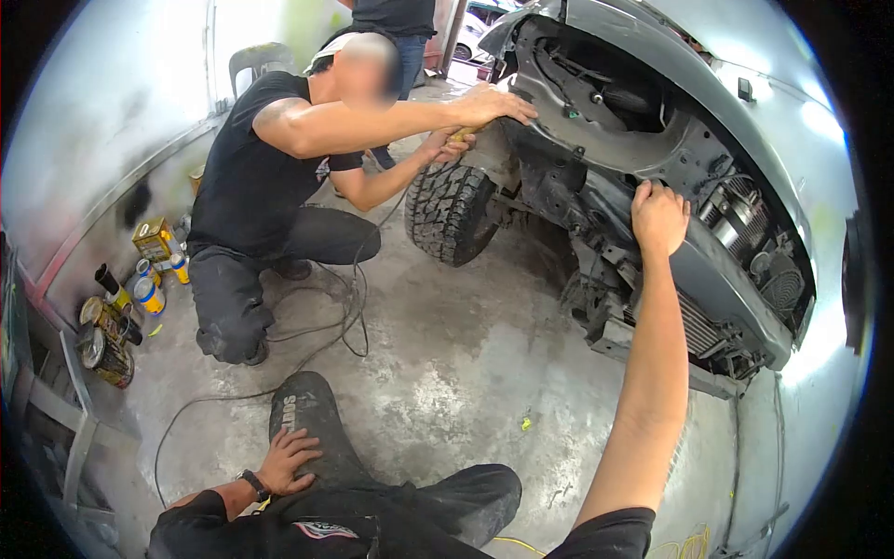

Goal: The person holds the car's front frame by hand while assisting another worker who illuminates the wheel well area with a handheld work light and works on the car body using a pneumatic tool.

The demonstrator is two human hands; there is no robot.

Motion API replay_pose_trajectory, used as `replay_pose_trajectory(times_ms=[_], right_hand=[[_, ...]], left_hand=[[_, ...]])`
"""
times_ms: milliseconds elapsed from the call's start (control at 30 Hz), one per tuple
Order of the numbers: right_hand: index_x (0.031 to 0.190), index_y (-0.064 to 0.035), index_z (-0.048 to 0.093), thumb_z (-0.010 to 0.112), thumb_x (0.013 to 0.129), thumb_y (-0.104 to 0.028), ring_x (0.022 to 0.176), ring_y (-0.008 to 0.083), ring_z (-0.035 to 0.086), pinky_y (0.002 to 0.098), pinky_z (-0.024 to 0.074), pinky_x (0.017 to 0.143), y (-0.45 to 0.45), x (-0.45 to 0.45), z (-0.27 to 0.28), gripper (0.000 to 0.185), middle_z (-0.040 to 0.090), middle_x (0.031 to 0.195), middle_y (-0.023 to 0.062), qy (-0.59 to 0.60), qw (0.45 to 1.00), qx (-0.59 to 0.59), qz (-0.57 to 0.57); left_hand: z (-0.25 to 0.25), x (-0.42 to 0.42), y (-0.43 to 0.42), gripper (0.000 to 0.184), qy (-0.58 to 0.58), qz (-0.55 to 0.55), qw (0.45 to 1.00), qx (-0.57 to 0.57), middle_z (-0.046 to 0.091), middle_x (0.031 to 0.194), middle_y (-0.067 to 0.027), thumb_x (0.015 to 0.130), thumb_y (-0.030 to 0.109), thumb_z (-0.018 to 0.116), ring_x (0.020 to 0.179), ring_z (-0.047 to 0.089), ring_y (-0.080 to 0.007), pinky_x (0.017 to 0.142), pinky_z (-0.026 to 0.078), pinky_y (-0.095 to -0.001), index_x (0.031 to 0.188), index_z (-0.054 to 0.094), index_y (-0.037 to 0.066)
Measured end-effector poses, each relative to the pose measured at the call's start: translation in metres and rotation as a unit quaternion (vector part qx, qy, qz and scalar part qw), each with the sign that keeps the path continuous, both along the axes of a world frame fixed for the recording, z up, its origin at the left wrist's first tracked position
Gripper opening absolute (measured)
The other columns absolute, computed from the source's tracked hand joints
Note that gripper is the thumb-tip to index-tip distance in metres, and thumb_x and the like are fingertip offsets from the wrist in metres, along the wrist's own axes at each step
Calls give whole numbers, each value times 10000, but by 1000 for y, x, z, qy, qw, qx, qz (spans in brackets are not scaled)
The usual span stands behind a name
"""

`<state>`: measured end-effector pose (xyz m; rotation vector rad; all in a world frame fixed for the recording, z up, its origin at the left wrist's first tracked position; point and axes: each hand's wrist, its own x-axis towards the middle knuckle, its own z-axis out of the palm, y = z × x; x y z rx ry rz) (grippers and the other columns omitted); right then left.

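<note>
My left hand lies flat on my raised leg, its fingers apart and holding nothing. My right arm stretches forward, and my right hand is curled over the upper edge of the vehicle's front frame; its fingertips are partly hidden. Around that hand are the exposed front parts of the grey vehicle, with a finned radiator-like core below and a round metal unit to the right. The open wheel arch is farther back, above a knobbly tyre.
A co-worker crouches by the wheel, one hand on the vehicle, the other gripping a yellowish item. A black cable loops over the concrete floor. Paint cans stand along the left wall. Another person stands behind.
</note>
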<state>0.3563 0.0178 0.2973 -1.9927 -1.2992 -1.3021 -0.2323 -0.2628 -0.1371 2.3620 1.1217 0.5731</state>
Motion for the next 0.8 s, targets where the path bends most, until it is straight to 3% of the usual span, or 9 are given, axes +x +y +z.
replay_pose_trajectory(times_ms=[800], right_hand=[[981,-31,766,463,1018,-346,1078,340,659,499,430,1104,4,4,-3,439,743,1070,140,-7,1000,8,2]], left_hand=[[-3,-1,0,510,-4,4,1000,12,539,1464,-84,868,443,651,1451,375,-353,1195,197,-639,1299,645,170]])
